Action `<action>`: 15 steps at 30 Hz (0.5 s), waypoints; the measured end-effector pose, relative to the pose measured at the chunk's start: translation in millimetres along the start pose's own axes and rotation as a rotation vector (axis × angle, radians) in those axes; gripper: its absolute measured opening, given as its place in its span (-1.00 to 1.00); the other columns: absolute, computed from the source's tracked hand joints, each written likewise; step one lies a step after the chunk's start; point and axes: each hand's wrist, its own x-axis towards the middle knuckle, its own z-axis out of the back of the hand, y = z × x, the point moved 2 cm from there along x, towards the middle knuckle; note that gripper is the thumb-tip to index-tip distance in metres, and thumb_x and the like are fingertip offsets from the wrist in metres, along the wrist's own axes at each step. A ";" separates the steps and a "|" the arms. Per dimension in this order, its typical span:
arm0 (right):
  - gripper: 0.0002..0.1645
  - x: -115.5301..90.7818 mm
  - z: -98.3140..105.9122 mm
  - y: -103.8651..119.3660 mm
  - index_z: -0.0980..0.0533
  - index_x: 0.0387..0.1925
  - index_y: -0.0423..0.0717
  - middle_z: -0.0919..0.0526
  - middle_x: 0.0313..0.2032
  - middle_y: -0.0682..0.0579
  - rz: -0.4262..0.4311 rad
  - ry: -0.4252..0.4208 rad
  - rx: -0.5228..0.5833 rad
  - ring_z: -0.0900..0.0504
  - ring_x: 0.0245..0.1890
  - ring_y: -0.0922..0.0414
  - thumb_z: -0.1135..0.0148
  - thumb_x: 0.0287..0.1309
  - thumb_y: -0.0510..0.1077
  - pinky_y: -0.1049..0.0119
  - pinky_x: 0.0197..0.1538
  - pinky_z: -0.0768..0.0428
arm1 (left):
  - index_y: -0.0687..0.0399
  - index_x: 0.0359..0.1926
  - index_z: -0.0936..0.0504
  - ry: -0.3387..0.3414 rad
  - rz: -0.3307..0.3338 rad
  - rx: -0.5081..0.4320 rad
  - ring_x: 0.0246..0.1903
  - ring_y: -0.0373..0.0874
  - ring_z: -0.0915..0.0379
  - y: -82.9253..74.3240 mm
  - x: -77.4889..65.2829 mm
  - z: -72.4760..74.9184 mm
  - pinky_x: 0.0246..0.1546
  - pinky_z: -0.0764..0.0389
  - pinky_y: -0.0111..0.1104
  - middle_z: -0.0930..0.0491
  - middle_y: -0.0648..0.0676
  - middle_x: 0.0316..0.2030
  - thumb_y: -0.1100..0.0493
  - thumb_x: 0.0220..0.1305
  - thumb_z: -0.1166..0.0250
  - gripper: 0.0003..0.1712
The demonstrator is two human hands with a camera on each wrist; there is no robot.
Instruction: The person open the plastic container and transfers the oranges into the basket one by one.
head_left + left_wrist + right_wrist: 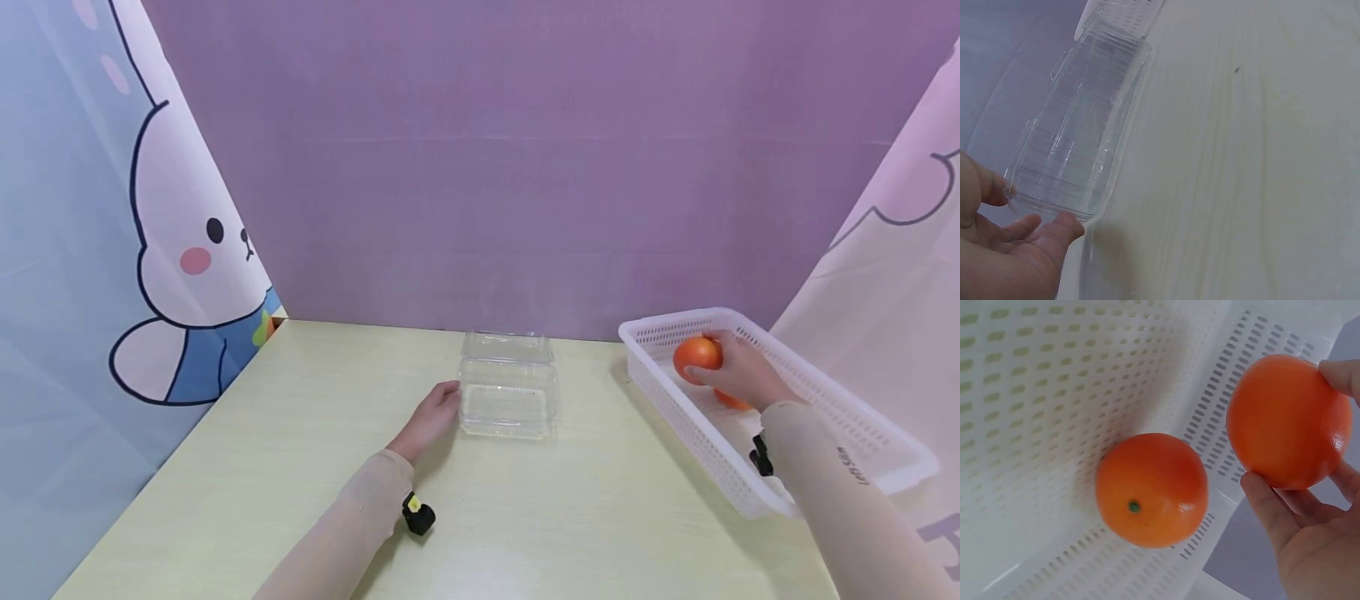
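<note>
At the back right my right hand (738,367) grips an orange (697,360), thumb on one side and fingers on the other. The right wrist view shows this held orange (1288,422) over the end of a white perforated plastic basket (693,442). A second orange (1152,489) with a green stem mark lies on the basket floor below. My left hand (431,417) touches the left end of a clear plastic clamshell box (510,402), whose lid is folded back. Its thumb and fingers (1066,226) are spread along the rim in the left wrist view.
The pale wooden table (300,442) carries the box near its middle and the basket along its right side. A purple backdrop (480,167) rises behind the table edge. Printed cloths hang at both sides, the left cloth (60,250) showing a rabbit.
</note>
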 end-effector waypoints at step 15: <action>-0.05 -2.2 -9.9 -8.6 -0.24 0.27 -0.51 -0.53 -0.07 -0.41 -0.017 0.068 -0.055 -0.53 -0.18 -0.22 -0.44 0.14 0.08 -0.09 -0.11 -0.52 | 0.27 0.45 -0.23 0.002 0.017 0.006 0.38 0.21 -0.20 -1.1 -2.6 0.7 0.41 -0.19 0.02 -0.33 0.33 0.36 0.01 0.58 0.07 -0.40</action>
